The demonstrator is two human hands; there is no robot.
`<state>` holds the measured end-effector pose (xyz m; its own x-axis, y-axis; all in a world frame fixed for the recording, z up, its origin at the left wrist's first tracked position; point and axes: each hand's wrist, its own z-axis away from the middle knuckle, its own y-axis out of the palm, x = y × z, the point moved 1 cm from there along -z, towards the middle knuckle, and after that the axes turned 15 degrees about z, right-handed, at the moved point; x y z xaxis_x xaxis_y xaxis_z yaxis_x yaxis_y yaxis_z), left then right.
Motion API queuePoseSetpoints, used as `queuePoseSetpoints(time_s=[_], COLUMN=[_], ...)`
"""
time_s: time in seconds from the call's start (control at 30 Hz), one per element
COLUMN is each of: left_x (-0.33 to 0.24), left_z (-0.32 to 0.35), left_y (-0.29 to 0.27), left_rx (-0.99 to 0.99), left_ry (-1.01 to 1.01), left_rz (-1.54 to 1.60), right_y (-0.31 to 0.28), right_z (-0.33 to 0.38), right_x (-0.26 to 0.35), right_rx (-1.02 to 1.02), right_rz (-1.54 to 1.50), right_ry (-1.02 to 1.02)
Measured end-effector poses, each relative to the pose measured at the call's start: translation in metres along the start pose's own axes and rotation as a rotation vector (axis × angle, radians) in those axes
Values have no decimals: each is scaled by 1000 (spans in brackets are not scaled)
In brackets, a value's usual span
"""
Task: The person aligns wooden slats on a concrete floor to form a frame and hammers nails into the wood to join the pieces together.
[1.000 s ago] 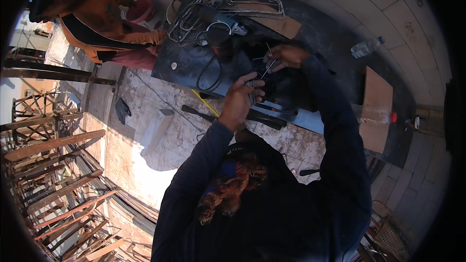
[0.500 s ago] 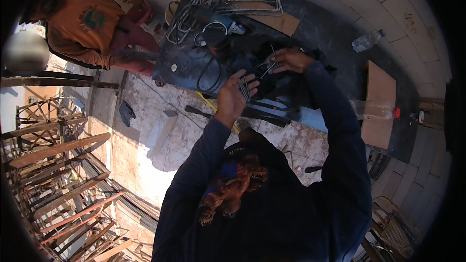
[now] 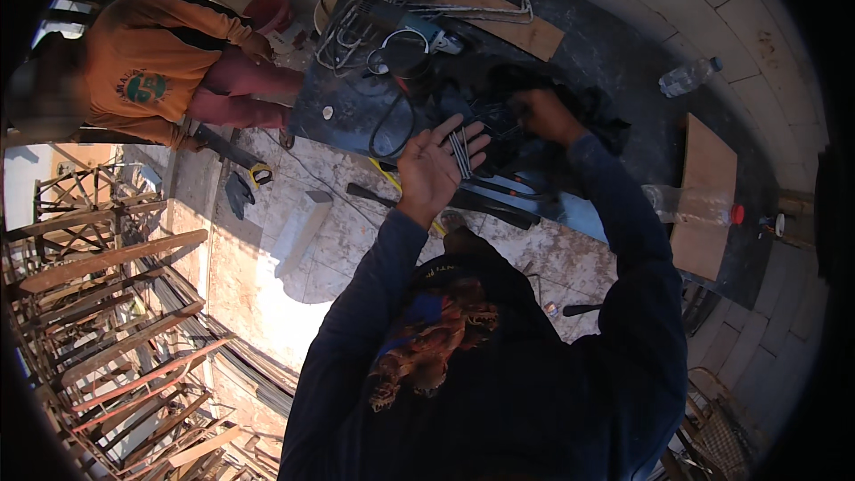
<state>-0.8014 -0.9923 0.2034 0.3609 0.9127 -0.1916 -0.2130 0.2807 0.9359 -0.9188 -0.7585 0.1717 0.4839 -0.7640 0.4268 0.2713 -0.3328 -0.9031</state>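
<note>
My left hand is palm up, with several long metal nails lying across its fingers. To its right, my right hand hovers over or touches a black plastic bag on the dark tabletop. Its fingers are curled and blurred, so whatever they touch is hidden. More thin nails seem to lie in the dark patch between the hands, though they are hard to make out there.
On the table are a blue angle grinder, a coiled cable, plywood pieces and plastic bottles. At left a co-worker in an orange top holds a handsaw. Timber frames stand lower left.
My right hand has let go of the nails it held and dropped toward the black bag. My left hand has turned slightly, still bearing nails. The co-worker's handsaw has come into clearer view.
</note>
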Motion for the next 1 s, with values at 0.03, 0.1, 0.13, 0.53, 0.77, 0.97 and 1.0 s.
queuePoseSetpoints(time_s=[0.03, 0.1, 0.13, 0.53, 0.77, 0.97, 1.0], left_x=[0, 3, 4, 13, 18, 15, 16], left_z=[0, -1, -1, -40, -62, -66, -70], left_y=[-1, -2, -2, 15, 9, 7, 2], left_rx=[1, -3, -11, 368, 387, 307, 315], left_ry=[3, 6, 10, 495, -88, -248, -216], left_rz=[-2, -2, -3, -1776, -2549, -2747, -2759], right_y=[-5, -14, -18, 12, 27, 32, 36], right_z=[2, 7, 10, 21, -14, -17, -22], right_x=[4, 10, 13, 8, -3, -17, -20], right_rx=[-36, -108, -178, -182, 260, -38, -40], right_rz=[-15, -62, -114, 86, 346, -187, 73], right_ry=[16, 48, 79, -37, -20, 148, 96])
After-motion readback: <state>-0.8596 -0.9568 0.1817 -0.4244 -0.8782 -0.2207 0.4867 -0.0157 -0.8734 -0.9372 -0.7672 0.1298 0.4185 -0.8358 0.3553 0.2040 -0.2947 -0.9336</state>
